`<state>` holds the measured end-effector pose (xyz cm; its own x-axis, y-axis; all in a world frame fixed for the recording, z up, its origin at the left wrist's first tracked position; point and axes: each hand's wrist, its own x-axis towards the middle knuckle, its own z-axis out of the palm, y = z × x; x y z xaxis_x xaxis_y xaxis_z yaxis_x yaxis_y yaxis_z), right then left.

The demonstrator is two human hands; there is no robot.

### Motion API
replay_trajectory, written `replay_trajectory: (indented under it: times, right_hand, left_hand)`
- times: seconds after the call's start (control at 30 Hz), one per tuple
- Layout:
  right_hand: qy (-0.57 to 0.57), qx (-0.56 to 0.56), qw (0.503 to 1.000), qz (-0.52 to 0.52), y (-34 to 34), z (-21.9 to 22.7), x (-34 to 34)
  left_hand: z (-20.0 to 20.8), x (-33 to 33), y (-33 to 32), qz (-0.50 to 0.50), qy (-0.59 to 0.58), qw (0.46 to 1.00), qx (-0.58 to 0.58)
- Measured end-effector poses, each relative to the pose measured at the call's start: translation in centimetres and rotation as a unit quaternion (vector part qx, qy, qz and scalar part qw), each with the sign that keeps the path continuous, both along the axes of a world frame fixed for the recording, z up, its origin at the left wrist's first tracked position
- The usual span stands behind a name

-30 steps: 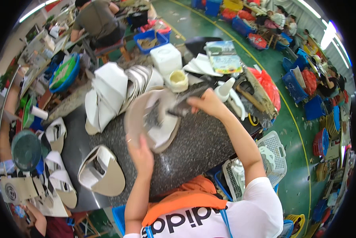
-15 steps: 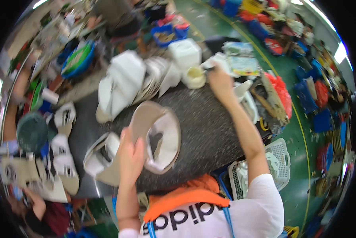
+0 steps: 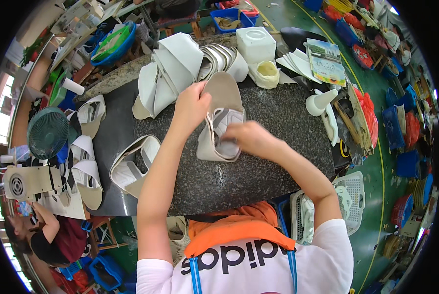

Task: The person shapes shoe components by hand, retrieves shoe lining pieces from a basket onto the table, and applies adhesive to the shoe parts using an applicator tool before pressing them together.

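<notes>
Over the dark speckled tabletop, my left hand (image 3: 194, 104) is closed on the edge of a shoe upper (image 3: 225, 88) with a tan toe and pale lining. The toe points away from me, and the opening faces up. My right hand (image 3: 256, 139) reaches its curled fingers into that opening. Motion smears these fingertips, so I cannot make out whether they hold anything. A second shoe upper (image 3: 131, 169) lies left of my left forearm. Beyond my hands stand stacked white uppers (image 3: 173, 68) and a small cream cup (image 3: 267, 74) beside a white square container (image 3: 255, 43).
At the right are white sheets (image 3: 295, 61), a picture booklet (image 3: 325, 61) and a white nozzle-shaped thing (image 3: 322, 102). A white plastic basket (image 3: 351, 196) stands by the table's right edge. More uppers (image 3: 86, 171) and a green fan (image 3: 48, 132) are at the left. Another person (image 3: 53, 235) sits there.
My right hand has come back from beside the white sheets and the cup to the upper's opening. My left hand has shifted away from me, turning the upper and lifting its toe end.
</notes>
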<state>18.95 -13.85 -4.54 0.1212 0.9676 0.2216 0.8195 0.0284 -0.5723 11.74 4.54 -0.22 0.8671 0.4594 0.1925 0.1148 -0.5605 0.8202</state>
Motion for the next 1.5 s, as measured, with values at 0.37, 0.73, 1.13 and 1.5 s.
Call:
replay_trajectory:
  times: [0.37,0.73,1.13,1.5]
  right_hand:
    - [-0.021,0.021,0.999,-0.037,-1.7,0.8,3.5]
    - [0.434,0.107,0.859,-0.25,-3.8,2.6,6.5]
    - [-0.102,0.105,0.885,-0.441,-0.5,0.9,17.9]
    - [-0.064,0.03,0.899,-0.431,1.2,-2.1,18.6]
  left_hand:
    - [-1.5,-1.2,2.7,-0.016,0.054,0.998,0.022]
    - [-1.2,-18.5,17.6,0.317,-0.212,0.902,-0.203]
    - [-11.2,-26.6,2.1,0.367,-0.071,0.925,-0.075]
    - [-4.8,-14.6,2.8,0.025,-0.021,0.879,-0.475]
